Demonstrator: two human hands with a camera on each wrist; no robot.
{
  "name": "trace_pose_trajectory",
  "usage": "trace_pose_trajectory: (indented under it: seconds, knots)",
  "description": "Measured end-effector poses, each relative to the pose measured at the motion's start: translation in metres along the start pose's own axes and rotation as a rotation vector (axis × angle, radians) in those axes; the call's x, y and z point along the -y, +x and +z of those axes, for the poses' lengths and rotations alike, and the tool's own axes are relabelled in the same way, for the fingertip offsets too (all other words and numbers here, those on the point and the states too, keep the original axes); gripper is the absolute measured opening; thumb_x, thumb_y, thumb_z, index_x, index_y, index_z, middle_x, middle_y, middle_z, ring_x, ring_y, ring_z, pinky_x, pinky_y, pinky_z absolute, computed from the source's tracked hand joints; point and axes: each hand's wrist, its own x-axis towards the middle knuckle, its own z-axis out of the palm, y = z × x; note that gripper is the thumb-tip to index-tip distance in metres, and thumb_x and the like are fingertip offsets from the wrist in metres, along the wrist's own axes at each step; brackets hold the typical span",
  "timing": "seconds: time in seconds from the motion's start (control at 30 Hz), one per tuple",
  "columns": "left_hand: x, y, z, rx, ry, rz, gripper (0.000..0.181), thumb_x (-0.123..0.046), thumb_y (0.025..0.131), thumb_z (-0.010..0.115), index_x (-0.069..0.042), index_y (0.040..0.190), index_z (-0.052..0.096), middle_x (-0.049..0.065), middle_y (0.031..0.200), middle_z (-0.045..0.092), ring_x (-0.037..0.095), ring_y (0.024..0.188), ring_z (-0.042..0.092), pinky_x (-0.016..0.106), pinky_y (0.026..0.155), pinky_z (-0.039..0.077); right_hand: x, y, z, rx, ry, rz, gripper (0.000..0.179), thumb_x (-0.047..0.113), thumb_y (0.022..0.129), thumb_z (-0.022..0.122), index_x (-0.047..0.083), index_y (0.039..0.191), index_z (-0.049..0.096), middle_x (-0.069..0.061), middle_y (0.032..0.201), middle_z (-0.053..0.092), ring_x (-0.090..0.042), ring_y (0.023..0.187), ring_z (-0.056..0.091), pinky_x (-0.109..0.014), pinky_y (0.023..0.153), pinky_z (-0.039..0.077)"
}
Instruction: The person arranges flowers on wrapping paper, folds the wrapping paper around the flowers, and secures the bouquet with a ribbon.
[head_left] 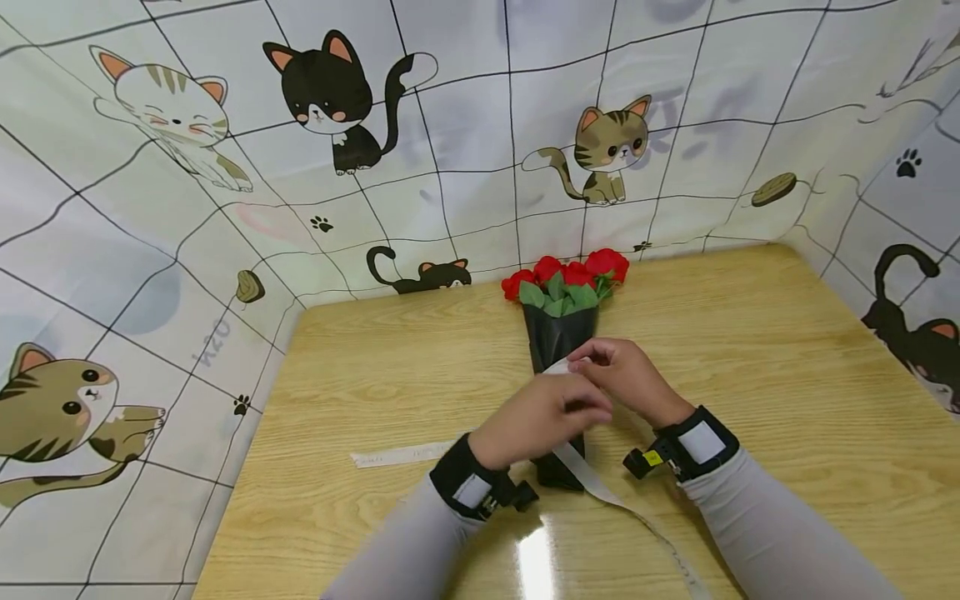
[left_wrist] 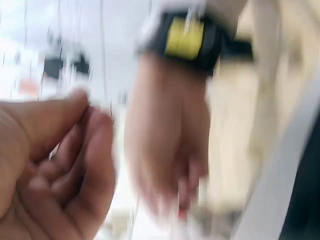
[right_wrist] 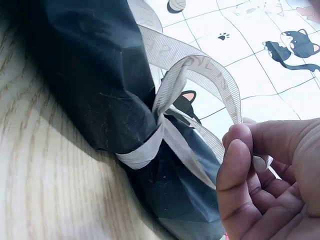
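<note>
A bouquet of red roses [head_left: 606, 265] in black wrapping [head_left: 551, 329] lies on the table, flowers toward the back. Around the wrapping runs a pale printed ribbon [right_wrist: 142, 155], knotted at its front. My right hand [head_left: 630, 375] pinches a looped stretch of that ribbon between thumb and fingers, beside the knot, as the right wrist view shows. My left hand [head_left: 543, 417] is over the lower wrapping, close to the right hand. Its fingers [left_wrist: 100, 145] are curled with the tips meeting the thumb, and no ribbon shows between them. The left wrist view is blurred.
One ribbon end [head_left: 397, 456] lies leftward on the wooden table [head_left: 360, 375]; another trails to the front right. A cat-print cloth [head_left: 480, 125] hangs along the back and sides. Both wrists wear black straps [head_left: 701, 442] with small cameras.
</note>
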Motion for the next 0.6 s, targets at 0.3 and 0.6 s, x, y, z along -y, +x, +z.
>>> trace_pose_trajectory:
  seconds: [0.3,0.6]
  knots:
    - [0.055,-0.006,-0.007,-0.184,0.012,-0.329,0.033,-0.037,0.093,0.078,-0.014,0.115,0.072,-0.005,0.081,0.060,0.006,0.069,0.052,0.021,0.060,0.044,0.022,-0.010,0.007,-0.013,-0.088,-0.017,0.014,0.020,0.101,0.070,0.011,0.110,0.075,-0.009,0.093,0.074,-0.032,0.086,0.071,-0.031,0.071,0.058]
    - [0.072,-0.008,-0.008,-0.283,-0.140,-0.422,0.014,-0.019,0.103,0.066,-0.012,0.109,0.076,-0.002,0.088,0.070,0.007,0.071,0.060,0.021,0.058,0.046,0.039,-0.017,0.001,0.018,-0.176,-0.018,0.019,0.026,0.104,0.065,0.009,0.108,0.070,-0.006,0.085,0.067,-0.022,0.075,0.063,-0.028,0.062,0.050]
